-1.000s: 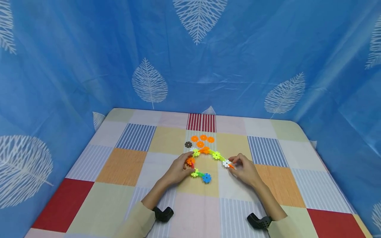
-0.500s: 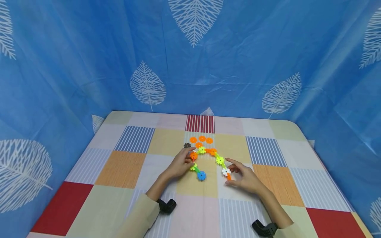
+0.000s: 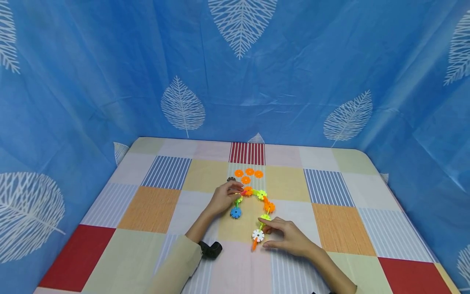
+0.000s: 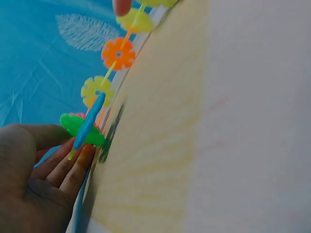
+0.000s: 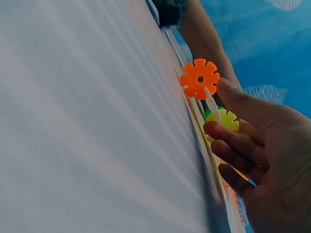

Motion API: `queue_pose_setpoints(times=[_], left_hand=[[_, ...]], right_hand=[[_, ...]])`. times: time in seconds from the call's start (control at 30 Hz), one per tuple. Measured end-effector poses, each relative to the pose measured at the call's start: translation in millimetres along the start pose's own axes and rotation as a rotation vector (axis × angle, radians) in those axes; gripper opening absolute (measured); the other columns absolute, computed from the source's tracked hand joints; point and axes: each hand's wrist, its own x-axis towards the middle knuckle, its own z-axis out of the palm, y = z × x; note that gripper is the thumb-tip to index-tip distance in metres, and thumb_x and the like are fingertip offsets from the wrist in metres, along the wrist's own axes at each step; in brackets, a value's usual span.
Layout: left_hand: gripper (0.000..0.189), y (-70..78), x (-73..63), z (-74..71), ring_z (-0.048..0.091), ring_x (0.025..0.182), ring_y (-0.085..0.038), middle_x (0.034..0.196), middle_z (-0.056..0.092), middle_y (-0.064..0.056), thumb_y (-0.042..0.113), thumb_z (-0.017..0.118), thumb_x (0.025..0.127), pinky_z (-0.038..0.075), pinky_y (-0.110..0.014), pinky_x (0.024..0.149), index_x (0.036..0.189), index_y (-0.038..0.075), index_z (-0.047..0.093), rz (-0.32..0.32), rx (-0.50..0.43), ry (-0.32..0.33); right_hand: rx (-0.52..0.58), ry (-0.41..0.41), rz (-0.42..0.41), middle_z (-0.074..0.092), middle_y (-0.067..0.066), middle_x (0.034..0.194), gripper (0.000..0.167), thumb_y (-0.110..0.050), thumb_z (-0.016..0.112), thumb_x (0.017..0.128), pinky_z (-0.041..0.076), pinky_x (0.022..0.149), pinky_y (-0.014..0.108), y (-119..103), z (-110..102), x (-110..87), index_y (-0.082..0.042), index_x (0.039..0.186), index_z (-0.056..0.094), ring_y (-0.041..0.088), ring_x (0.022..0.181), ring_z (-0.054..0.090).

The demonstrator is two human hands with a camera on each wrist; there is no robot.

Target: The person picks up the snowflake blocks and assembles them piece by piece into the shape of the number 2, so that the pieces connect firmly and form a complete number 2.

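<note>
Your left hand (image 3: 225, 199) looks narrow, with thumb and fingers pinching the chain (image 3: 262, 194) near its left end, by the green disc (image 4: 73, 125); squeeze or twist there and that short end, with the blue disc (image 3: 236, 212), could work out of its slot. Just beyond those fingers lies a brown disc (image 3: 231, 179), close enough for your knuckles to shove it if the hand swings outward. Next along, the loose orange discs (image 3: 245, 180) sit just past the chain's far bend, so pushing the chain away from you could sweep it into them. The chain itself arches over the bench (image 3: 238, 273) with its gap towards you, and each joint seems to be only one disc slotted into another; drawing the two ends together too sharply would put the strain on that bend, and a shallow joint might pop. On the right, the white disc (image 3: 258, 235) and the orange end disc (image 3: 255, 245) lie beside your right hand (image 3: 288, 237), whose thumb and forefinger are wide apart. I can't tell whether the thumb touches the chain; with so loose a hold, a tug from the left could swing this end out of place or leave it twisted.
</note>
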Motion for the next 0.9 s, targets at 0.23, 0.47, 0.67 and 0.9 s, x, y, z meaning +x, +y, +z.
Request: queue_pose_setpoints(times=[0.23,0.47,0.67,0.9], left_hand=[[0.019,-2.9,-3.8,-13.1,0.061,0.098,-0.02,0.104,0.065,-0.007,0.008,0.062,0.088,0.048,-0.029,0.084,0.106,0.005,0.065,-0.054,0.007,0.019],[0.024,-0.8,-16.4,-23.9,0.062,0.097,-0.024,0.106,0.065,-0.012,0.011,0.064,0.087,0.049,-0.03,0.083,0.109,0.001,0.065,-0.054,-0.001,0.065],[0.028,17.0,-30.9,-29.7,0.063,0.092,-0.031,0.107,0.063,-0.021,0.002,0.066,0.083,0.05,-0.033,0.08,0.109,-0.008,0.062,-0.064,-0.006,0.024],[0.028,20.7,-41.0,-41.5,0.062,0.093,-0.031,0.108,0.063,-0.021,0.002,0.064,0.085,0.052,-0.032,0.076,0.111,-0.007,0.062,-0.073,-0.006,0.041]], right_hand=[[0.065,0.04,-0.012,0.064,-0.004,0.087,0.045,-0.015,0.072,0.08,0.049,0.066,0.023,-6.4,10.1,8.4,-0.001,0.12,0.058,0.009,0.076,0.058],[-0.202,0.249,0.165,0.052,0.009,0.127,0.074,-0.033,0.079,0.07,0.042,0.088,0.046,5.9,-0.9,12.1,-0.006,0.132,0.049,0.026,0.112,0.048],[-0.192,0.151,0.296,0.038,0.012,0.142,0.091,-0.047,0.074,0.071,0.032,0.1,0.05,6.8,8.6,17.9,-0.006,0.142,0.035,0.033,0.127,0.037],[-0.261,0.218,0.324,0.048,0.011,0.133,0.086,-0.051,0.073,0.07,0.038,0.095,0.049,-6.2,29.8,29.3,-0.008,0.138,0.042,0.03,0.12,0.045]])
